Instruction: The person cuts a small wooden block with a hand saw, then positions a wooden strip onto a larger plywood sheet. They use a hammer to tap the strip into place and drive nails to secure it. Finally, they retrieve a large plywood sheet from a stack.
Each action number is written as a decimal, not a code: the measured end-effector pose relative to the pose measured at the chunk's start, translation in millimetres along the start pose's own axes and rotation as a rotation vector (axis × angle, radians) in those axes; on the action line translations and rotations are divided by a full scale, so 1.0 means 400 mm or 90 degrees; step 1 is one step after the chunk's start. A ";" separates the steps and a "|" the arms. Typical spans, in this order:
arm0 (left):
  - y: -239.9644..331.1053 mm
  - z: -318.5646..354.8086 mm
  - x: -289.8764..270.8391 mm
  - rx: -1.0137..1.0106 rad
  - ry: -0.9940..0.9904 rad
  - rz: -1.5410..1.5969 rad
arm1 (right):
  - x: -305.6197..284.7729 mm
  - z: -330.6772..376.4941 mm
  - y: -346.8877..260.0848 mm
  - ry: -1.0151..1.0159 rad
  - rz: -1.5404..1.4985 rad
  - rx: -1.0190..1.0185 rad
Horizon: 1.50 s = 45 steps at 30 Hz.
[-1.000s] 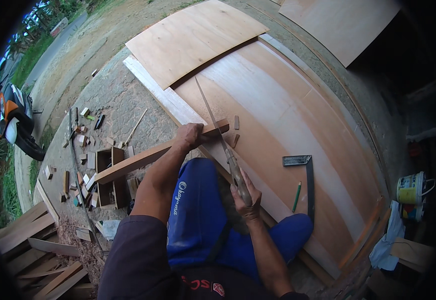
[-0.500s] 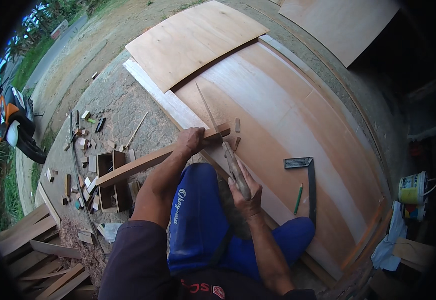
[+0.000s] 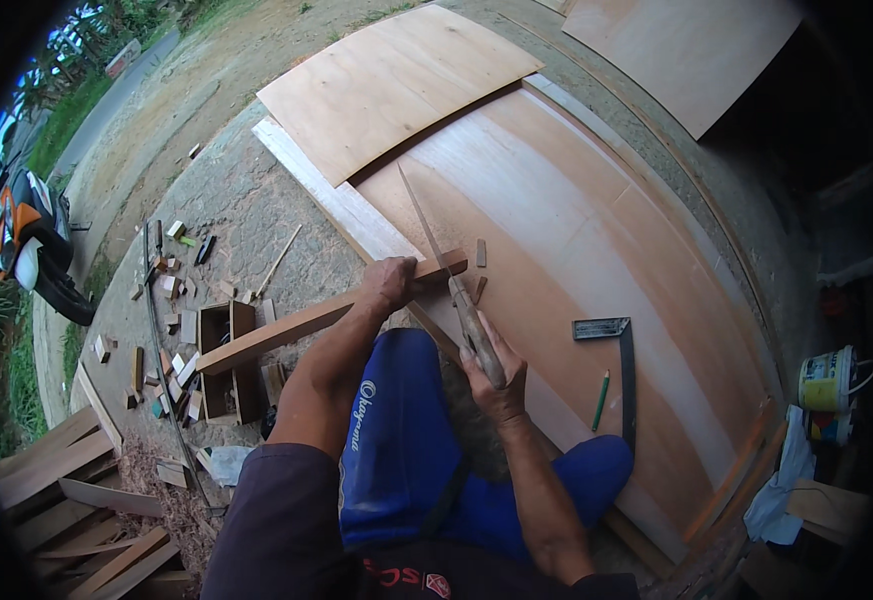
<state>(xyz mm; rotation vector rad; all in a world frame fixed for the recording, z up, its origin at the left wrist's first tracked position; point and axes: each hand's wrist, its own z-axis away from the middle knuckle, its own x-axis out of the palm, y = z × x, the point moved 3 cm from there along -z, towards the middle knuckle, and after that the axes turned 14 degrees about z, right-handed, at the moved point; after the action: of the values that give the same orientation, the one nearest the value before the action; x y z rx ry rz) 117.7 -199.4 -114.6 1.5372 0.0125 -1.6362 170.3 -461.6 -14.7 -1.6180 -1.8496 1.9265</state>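
Person sits on the ground outdoors, blue-trousered knee [image 3: 401, 440] up under the work. Left hand [image 3: 388, 285] is wrapped round a long wood batten [image 3: 286, 328], fingers closed over the top near its right end, pinning it down. Batten runs diagonally from a small open wooden box [image 3: 224, 360] on the left up to the edge of the big plywood sheet [image 3: 596, 250], its cut end resting just on that sheet.

Right hand [image 3: 494, 385] is fisted shut on the wooden handle of a hand saw [image 3: 444, 262]; blade points up and away across the batten, close to the left hand's fingers. Can't tell if the teeth are biting the wood or just lying on it.

Batten looks stiff, fairly light, dry w/ rough faces, so prob. not slippery; long overhang means it'll want to pivot or chatter unless it's gripped close to the cut, as it is now. Saw blade looks thin and whippy; best held by the handle only.

Round about: steel try square [image 3: 616, 355] and green pencil [image 3: 601, 400] lie on the sheet, apart from the hands. Two short offcuts [image 3: 480, 252] sit just beyond the batten end. A second ply sheet [image 3: 396, 85] overlaps the big one. Scrap blocks [image 3: 171, 330] litter the ground left, paint tub [image 3: 828, 380] far right.
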 end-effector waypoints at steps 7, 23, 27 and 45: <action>0.006 0.003 -0.002 -0.002 -0.022 0.028 | -0.305 0.426 -0.021 -0.095 0.086 0.051; 0.017 0.002 -0.013 0.024 -0.036 0.016 | -0.237 0.346 -0.038 -0.071 0.116 0.022; 0.001 0.009 0.028 0.032 0.052 -0.007 | 0.010 -0.013 0.004 0.025 0.007 -0.042; -0.012 0.002 -0.022 -0.008 -0.032 0.005 | -0.086 0.180 0.001 -0.020 0.049 -0.018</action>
<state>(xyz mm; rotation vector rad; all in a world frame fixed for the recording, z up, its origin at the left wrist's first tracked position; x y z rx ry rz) 113.0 -191.9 -109.6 1.4841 -0.0094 -1.6656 139.8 -535.1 -10.7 -1.7016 -1.8606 1.9751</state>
